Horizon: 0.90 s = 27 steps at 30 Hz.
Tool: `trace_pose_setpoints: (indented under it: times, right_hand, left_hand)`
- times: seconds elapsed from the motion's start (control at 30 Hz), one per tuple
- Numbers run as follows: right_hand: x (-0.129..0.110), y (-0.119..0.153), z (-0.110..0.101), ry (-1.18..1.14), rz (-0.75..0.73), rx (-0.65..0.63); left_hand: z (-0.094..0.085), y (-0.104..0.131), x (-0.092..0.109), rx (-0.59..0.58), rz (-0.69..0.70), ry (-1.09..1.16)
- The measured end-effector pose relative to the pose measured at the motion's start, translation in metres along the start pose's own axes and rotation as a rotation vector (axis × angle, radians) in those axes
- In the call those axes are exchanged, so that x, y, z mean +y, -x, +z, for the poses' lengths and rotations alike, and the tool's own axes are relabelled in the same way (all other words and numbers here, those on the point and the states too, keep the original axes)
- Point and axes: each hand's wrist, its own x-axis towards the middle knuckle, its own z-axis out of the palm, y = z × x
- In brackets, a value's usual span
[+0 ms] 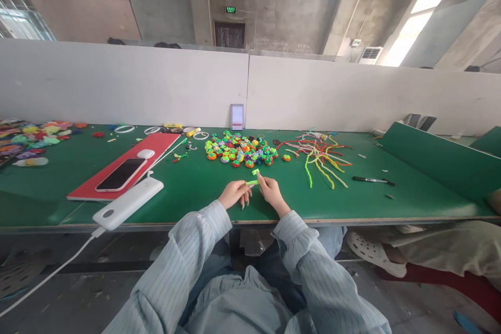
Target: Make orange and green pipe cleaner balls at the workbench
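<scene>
Head view: the left hand (234, 192) and the right hand (273, 194) each have a pinching grip on lime-green fuzzy material (252, 182), above the near edge of the green bench (199, 182). Beyond lies a heap of small multicoloured pieces (240, 150); to the right, loose fuzzy stems (321, 159) and a black pen (371, 180); to the left, a phone (121, 175) on a red folder (158, 142).
</scene>
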Motion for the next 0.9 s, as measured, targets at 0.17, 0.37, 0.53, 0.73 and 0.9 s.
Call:
trace_pose_setpoints:
  times: [0.17, 0.37, 0.53, 0.73, 0.9]
  right_hand:
    - [-0.0031, 0.0002, 0.0005, -0.090, 0.019, -0.038]
    - [-0.0050, 0.0003, 0.0009, -0.131, -0.009, -0.052]
    - [-0.0029, 0.0016, 0.0017, -0.091, -0.034, -0.010]
    - [-0.0022, 0.0016, 0.0007, -0.015, -0.047, 0.036]
    - [-0.0032, 0.0009, -0.0006, 0.018, -0.041, 0.048]
  left_hand:
    - [-0.0010, -0.0004, -0.0009, -0.034, -0.003, 0.029]
    - [-0.0017, 0.0011, 0.0025, -0.047, -0.005, 0.052]
    - [-0.0003, 0.0011, 0.0030, -0.039, -0.012, 0.061]
    - [0.0001, 0.0012, 0.0038, -0.038, 0.000, 0.034]
    - [0.0003, 0.0022, 0.0059, -0.047, 0.002, 0.011]
